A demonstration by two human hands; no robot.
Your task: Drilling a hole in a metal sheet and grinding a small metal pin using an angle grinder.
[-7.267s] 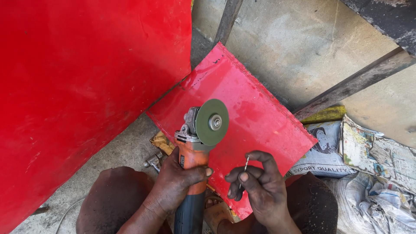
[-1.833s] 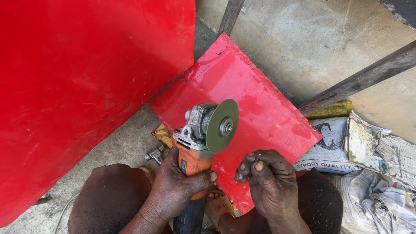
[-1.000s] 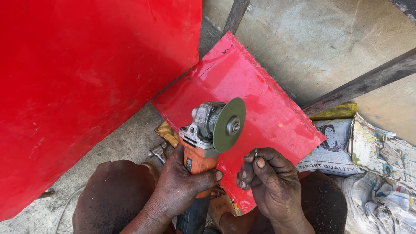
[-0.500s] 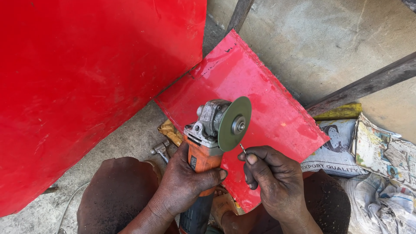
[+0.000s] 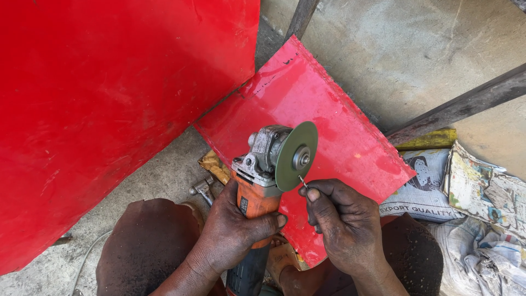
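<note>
Left hand [image 5: 233, 230] wraps closed around the orange body of the angle grinder [image 5: 257, 186], thumb across the front, palm under the barrel. The grinder's long axis runs from the wrist up and slightly right, head at the far end, the green disc [image 5: 296, 156] standing nearly on edge with its flat face turned toward the right hand. Right hand [image 5: 342, 219] sits just right of and below the disc, fingers curled shut, thumb and forefinger pinching a small thin metal piece [image 5: 302, 181] whose tip points up-left at the disc's lower rim, just beside or touching it; cannot tell which. So the disc lies up and left of the right fingertips, the nearer hand. Beneath both hands lies a small red metal sheet [image 5: 329, 120]; a larger red panel [image 5: 109, 98] stands left. A hammer head [image 5: 201, 188] lies left of the left knuckles, printed sacks [image 5: 424, 183] right of the right wrist. Nothing stands between pin and disc.
</note>
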